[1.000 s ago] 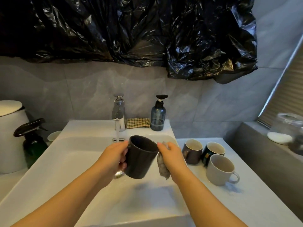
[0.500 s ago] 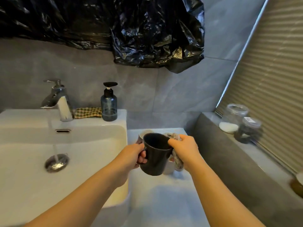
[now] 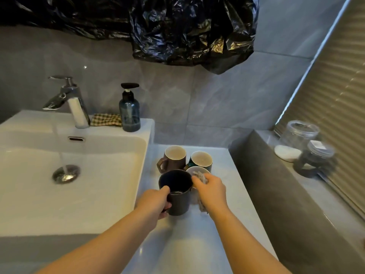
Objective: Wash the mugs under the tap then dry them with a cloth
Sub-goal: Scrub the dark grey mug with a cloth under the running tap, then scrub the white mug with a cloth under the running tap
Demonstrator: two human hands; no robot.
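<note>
Our left hand (image 3: 155, 202) fingers curled round the dark mug (image 3: 180, 203), right hand (image 3: 212, 192) fingers clutching the cloth (image 3: 201, 177) beside, jar label (image 3: 318, 147) blurred

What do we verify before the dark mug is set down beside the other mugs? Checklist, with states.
1. Left hand grips dark mug at its handle: ok.
2. Right hand holds cloth: ok.
3. Bare counter in front of other mugs: ok.
4. Mug base touching counter: cannot tell.
5. Mug dry inside: cannot tell.
6. Tap off: not ok, water runs.
</note>
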